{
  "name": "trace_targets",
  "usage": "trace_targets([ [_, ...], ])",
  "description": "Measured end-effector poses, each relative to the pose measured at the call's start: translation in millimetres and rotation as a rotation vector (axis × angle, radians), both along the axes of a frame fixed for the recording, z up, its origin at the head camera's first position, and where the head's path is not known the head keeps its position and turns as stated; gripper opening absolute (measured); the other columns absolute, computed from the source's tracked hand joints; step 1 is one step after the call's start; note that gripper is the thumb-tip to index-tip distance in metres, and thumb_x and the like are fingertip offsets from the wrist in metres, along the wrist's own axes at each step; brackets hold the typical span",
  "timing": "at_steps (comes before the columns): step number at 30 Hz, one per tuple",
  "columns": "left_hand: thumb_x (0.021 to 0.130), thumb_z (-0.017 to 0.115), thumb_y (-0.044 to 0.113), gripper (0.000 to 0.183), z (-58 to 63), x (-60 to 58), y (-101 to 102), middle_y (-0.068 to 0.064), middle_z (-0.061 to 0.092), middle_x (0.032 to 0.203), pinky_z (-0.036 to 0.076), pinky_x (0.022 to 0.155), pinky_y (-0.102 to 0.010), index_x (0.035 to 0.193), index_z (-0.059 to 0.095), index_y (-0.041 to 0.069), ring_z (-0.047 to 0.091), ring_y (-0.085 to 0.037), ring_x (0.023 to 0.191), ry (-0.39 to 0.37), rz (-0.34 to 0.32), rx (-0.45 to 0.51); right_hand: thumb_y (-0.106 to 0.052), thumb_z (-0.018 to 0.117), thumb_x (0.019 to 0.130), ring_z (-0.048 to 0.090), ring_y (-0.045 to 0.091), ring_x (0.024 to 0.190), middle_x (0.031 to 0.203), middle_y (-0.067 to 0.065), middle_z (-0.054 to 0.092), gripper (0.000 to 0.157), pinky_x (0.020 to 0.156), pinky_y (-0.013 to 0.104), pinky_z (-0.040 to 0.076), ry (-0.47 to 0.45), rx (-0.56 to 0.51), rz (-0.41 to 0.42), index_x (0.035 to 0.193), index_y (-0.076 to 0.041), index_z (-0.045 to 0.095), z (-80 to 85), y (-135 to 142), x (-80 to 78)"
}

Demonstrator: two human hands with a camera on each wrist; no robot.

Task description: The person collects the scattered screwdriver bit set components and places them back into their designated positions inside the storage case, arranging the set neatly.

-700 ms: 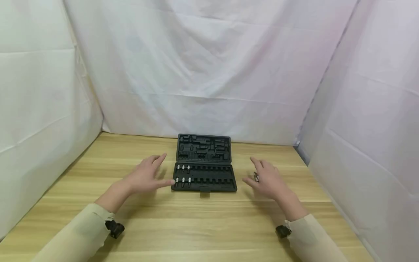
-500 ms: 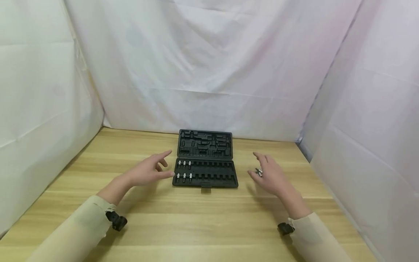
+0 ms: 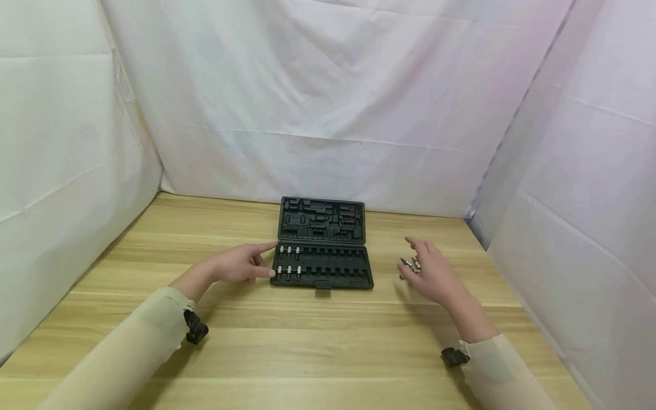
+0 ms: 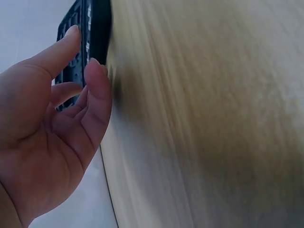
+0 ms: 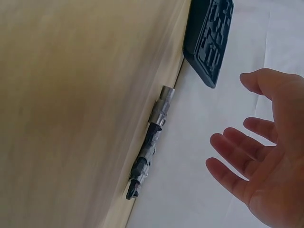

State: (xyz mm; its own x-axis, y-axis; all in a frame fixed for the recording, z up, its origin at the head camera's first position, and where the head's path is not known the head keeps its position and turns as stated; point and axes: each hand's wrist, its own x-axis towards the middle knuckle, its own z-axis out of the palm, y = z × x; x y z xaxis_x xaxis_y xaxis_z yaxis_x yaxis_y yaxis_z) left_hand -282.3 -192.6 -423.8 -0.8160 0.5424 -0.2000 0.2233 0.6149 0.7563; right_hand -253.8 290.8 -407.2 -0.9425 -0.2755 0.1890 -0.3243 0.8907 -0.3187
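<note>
A black socket case lies unfolded on the wooden table, its moulded lid tilted up at the back. Silver-and-black bit sockets fill the left slots of its base, three in each of two rows. At the case's left edge is my left hand, thumb and index finger extended toward it; contact is hard to tell. The left palm holds nothing. My right hand hovers right of the case with spread, relaxed fingers. Several loose bit sockets lie below it on the table, partly hidden in the head view.
The wooden table extends in front of and beside the case. White cloth walls close off the back and both sides. Each wrist carries a small black camera, such as the left one.
My left hand has moved right to the case's left edge. The right hand has shifted slightly right, and more of the loose sockets show beside it. The head view has tilted slightly upward then down.
</note>
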Motion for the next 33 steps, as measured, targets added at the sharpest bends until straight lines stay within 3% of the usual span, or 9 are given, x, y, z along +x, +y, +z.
trace_targets([
  [16,0.108,0.074,0.026,0.087,-5.1,-7.2,2.5,-0.011,0.067,0.094,0.058,0.062,-0.034,0.176,0.022,0.01,0.062,-0.018,0.067,-0.024,-0.015,-0.027,-0.03,0.068,0.11,0.059,0.054,0.132,0.154,0.036,0.048,0.077,0.106,0.07,0.056,-0.019,-0.075,-0.041,0.168,0.003,0.031,4.8,28.8,-2.4],
  [24,0.108,0.074,0.026,0.087,-4.9,-8.1,6.6,-0.013,0.068,0.098,0.065,0.072,-0.036,0.176,0.022,0.011,0.069,-0.02,0.075,-0.05,-0.011,-0.009,-0.028,0.064,0.112,0.061,0.057,0.127,0.15,0.039,0.054,0.07,0.1,0.07,0.058,-0.063,-0.218,-0.094,0.165,0.006,0.035,9.1,61.4,-10.4],
  [27,0.107,0.074,0.024,0.087,-3.7,-7.3,6.0,-0.014,0.066,0.099,0.066,0.074,-0.036,0.176,0.021,0.011,0.069,-0.021,0.077,-0.059,-0.007,-0.007,-0.029,0.062,0.114,0.066,0.051,0.12,0.143,0.036,0.061,0.06,0.095,0.058,0.062,-0.056,-0.263,-0.108,0.16,0.004,0.046,8.2,74.0,-15.2],
  [31,0.107,0.074,0.023,0.088,-2.7,-5.7,3.7,-0.015,0.065,0.098,0.066,0.074,-0.035,0.175,0.021,0.01,0.069,-0.021,0.078,-0.074,-0.004,0.001,-0.032,0.059,0.115,0.068,0.032,0.112,0.137,0.029,0.067,0.049,0.084,0.032,0.06,-0.107,-0.318,-0.129,0.152,0.0,0.057,3.7,91.0,-22.4],
  [33,0.107,0.074,0.023,0.088,-3.1,-5.2,2.6,-0.015,0.065,0.098,0.065,0.074,-0.035,0.176,0.021,0.011,0.068,-0.021,0.078,-0.085,0.0,0.012,-0.031,0.06,0.115,0.067,0.023,0.109,0.137,0.028,0.067,0.047,0.082,0.027,0.06,-0.153,-0.366,-0.129,0.15,0.001,0.06,1.0,98.7,-26.3],
])
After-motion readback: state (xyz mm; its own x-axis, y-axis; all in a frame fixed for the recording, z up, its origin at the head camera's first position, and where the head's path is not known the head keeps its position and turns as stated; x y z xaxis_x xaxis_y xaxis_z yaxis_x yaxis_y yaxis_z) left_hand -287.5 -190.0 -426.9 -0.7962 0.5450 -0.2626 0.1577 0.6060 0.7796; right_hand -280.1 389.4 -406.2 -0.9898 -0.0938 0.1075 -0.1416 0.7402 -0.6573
